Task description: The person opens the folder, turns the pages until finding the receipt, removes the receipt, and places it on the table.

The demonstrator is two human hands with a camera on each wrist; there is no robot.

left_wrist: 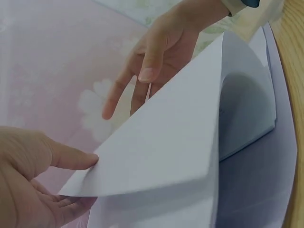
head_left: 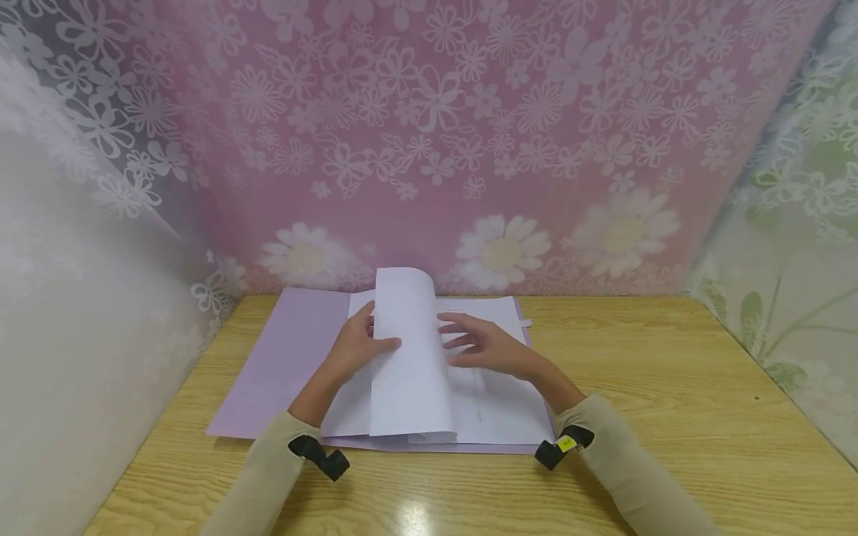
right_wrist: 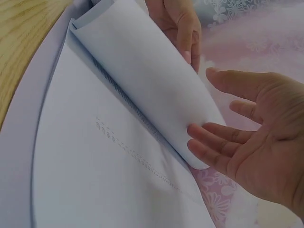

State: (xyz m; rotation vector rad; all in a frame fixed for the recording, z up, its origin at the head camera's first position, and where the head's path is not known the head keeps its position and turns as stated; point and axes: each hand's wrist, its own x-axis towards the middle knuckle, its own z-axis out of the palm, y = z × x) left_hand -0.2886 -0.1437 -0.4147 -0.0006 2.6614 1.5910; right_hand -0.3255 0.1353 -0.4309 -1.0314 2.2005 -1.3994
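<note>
A purple folder (head_left: 281, 357) lies spread on the table with white printed pages (head_left: 499, 402) inside. One white sheet (head_left: 405, 372) is lifted and curls over toward the left. My left hand (head_left: 355, 346) pinches this sheet's free edge, thumb on top and fingers beneath, as the left wrist view shows. To the right of the curl is my right hand (head_left: 492, 346), its fingers spread and loosely bent, with nothing gripped. In the right wrist view, fingertips (right_wrist: 194, 130) of that hand are at the curled sheet; whether they touch it I cannot tell. Printed lines show on the page below.
The wooden table (head_left: 670, 387) extends to both sides of the folder. A pink flowered backdrop (head_left: 402, 208) rises directly behind it, with pale panels at left and right. A small white tab (head_left: 526, 323) sticks out at the folder's right edge.
</note>
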